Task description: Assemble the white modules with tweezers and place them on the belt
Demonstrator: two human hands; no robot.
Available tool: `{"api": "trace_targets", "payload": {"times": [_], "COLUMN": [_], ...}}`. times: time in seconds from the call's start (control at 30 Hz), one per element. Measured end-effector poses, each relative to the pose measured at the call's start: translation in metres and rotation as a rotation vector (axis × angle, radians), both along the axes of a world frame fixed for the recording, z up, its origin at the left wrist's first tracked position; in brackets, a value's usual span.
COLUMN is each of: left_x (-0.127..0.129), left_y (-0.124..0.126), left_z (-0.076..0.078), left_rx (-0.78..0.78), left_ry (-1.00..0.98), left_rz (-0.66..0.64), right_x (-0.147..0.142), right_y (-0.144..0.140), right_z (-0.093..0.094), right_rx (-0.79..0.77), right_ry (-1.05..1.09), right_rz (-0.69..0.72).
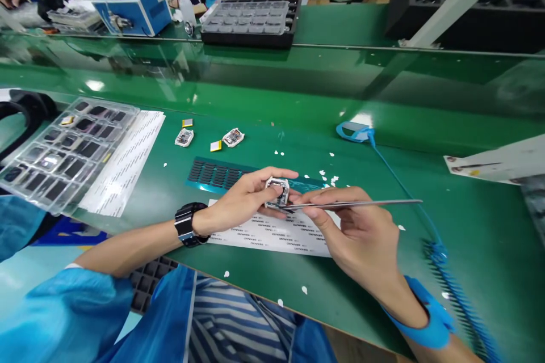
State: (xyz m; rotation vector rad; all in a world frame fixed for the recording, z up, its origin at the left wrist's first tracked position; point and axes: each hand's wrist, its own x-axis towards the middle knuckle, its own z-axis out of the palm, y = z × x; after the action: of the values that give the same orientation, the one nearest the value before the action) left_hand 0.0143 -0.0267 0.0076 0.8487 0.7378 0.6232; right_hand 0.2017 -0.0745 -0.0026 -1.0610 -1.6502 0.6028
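Note:
My left hand (242, 199) pinches a small square electronic module (277, 191) just above the green bench. My right hand (357, 235) grips metal tweezers (361, 203), their tip touching the module's lower edge. Under both hands lies a white label sheet (272, 233). Behind it sits a teal strip of dark pads (213, 173). Two more modules (184, 137) (233, 137) and two small yellow pieces (216, 146) (187, 122) lie farther back on the bench.
A clear tray of dark parts (68, 150) rests at the left on another label sheet (128, 161). A blue wrist strap cable (400, 187) runs along the right. White paper bits scatter about. A black tray (249, 22) and blue device (134, 11) stand beyond the conveyor.

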Motion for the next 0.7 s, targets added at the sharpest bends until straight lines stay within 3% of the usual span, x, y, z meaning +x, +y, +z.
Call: {"api": "trace_targets", "payload": {"times": [0.27,0.7], "left_x": [0.0004,0.0010], "left_y": [-0.0012,-0.0017], "left_z": [0.0009,0.0016], "left_rx": [-0.058,-0.059], "left_ry": [-0.023,-0.045], "left_rz": [-0.016,-0.045], "right_x": [-0.0015,-0.0028], "right_y": [-0.0003,-0.0023], "right_z": [0.0025,-0.0020], "right_rx": [0.059,0.012], "right_ry": [-0.075,0.015], "right_rz": [0.051,0.048]}}
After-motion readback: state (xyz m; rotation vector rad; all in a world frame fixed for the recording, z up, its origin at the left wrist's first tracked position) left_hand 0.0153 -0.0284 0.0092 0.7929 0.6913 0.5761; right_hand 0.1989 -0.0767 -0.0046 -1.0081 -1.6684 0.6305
